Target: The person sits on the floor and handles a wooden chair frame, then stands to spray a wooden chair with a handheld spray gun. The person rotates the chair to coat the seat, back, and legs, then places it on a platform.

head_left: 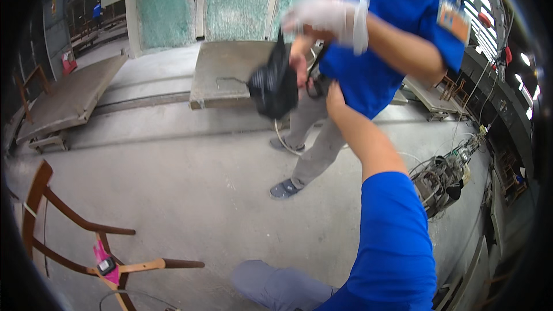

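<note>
My right arm in a blue sleeve reaches up across the view. At its end, my right hand is at the waist of a co-worker in a blue shirt and grey trousers, beside a dark item there; its fingers are mostly hidden. My left hand is out of view. One hand of the co-worker wears a white glove, blurred by motion, and is at the top of a black bag-like bundle. The co-worker's bare hand is next to that bundle.
A wooden chair frame stands at lower left, with a pink cloth and small black device on it. Low platforms stand farther back. At right are machinery and hoses. Green filter panels line the back.
</note>
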### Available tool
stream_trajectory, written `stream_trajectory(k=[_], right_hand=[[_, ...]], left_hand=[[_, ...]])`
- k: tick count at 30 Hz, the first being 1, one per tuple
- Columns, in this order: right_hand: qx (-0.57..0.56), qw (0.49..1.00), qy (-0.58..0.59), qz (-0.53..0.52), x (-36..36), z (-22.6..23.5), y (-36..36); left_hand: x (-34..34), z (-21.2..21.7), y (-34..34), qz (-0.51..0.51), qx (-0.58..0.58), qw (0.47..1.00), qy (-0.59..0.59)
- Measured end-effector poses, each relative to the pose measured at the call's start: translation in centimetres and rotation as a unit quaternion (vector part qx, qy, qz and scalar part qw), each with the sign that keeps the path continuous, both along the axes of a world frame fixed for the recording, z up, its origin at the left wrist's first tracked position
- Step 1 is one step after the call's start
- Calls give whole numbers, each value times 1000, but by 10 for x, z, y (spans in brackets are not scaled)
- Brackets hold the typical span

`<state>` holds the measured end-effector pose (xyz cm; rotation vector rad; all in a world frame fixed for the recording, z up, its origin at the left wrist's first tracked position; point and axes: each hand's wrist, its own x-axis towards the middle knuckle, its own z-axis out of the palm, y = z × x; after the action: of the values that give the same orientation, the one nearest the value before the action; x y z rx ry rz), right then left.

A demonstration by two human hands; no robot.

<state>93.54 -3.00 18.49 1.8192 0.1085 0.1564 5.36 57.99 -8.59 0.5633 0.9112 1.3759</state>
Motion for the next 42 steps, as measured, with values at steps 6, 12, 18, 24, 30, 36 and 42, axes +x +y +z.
stream_trajectory(k=[6,12,18,24,30,36,42], right_hand=[[147,984,104,8,-54,-22,-46],[425,823,318,-201,-220,-48,-103],[473,541,597,-357,-380,-136,-201],[74,520,835,162,-336,-159,-112],[257,677,688,43,-264,-117,88],[352,511,700,353,-287,-34,252],[95,384,902,172,-530,81,153]], left_hand=[[-49,91,-54,125,-47,990,38],[-86,214,-142,190,-98,969,125],[-131,274,-308,257,-234,936,61],[-143,276,-531,422,-280,845,-172],[-88,254,-728,494,-168,798,-302],[75,251,-877,629,-128,755,-134],[183,346,-961,773,-105,547,-302]])
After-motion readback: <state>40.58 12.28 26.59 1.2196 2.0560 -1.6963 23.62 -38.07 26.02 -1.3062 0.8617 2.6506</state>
